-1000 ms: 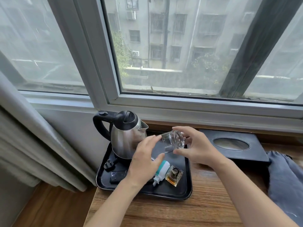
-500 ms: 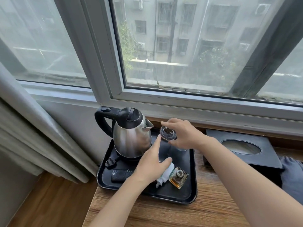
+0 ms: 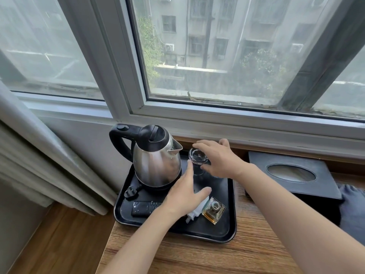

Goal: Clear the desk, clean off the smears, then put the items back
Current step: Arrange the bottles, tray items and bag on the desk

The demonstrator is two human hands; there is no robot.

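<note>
A clear glass point(image 3: 197, 155) stands upside down at the back of the black tray point(image 3: 233, 214), just right of the steel kettle point(image 3: 156, 165). My right hand point(image 3: 219, 159) grips the glass from the right, fingers curled over its base. Over the tray's middle, my left hand point(image 3: 183, 194) is flat, its straight index finger reaching the glass's lower side. A black remote point(image 3: 144, 207), a white plug-in device point(image 3: 197, 211) and a small amber perfume bottle point(image 3: 214, 212) lie on the tray's front part, the device partly hidden by my left hand.
The tray sits at the left end of the wooden desk point(image 3: 237, 258), under the window sill. A black tissue box point(image 3: 292, 175) stands to the right, with a grey cloth point(image 3: 353, 204) beyond it. A curtain point(image 3: 39, 155) hangs at the left.
My right hand turned the glass over and lowered it onto the back of the tray. My left hand stayed over the tray, its index finger now reaching the glass.
</note>
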